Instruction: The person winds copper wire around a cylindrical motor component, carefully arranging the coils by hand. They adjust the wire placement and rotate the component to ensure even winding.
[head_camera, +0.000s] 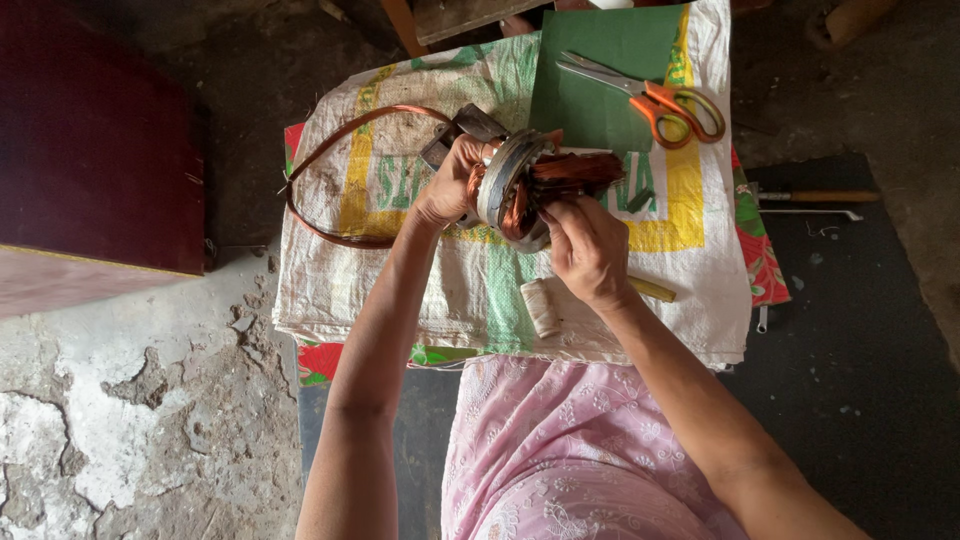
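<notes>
A round metal motor stator (515, 180) with copper wire windings stands on edge over a white woven sack (400, 270). My left hand (452, 182) grips its left rim. My right hand (588, 250) holds its lower right side, fingers at the copper coils (575, 170). A loose loop of copper wire (335, 150) lies on the sack to the left of my left hand. A spool of pale thread (541, 305) lies on the sack just below my right hand.
Orange-handled scissors (650, 98) rest on a green sheet (610, 70) at the sack's far right. A yellow stick (652, 290) lies by my right wrist. Tools with a wooden handle (815, 197) lie on a dark mat right. A dark red box (95, 140) stands left.
</notes>
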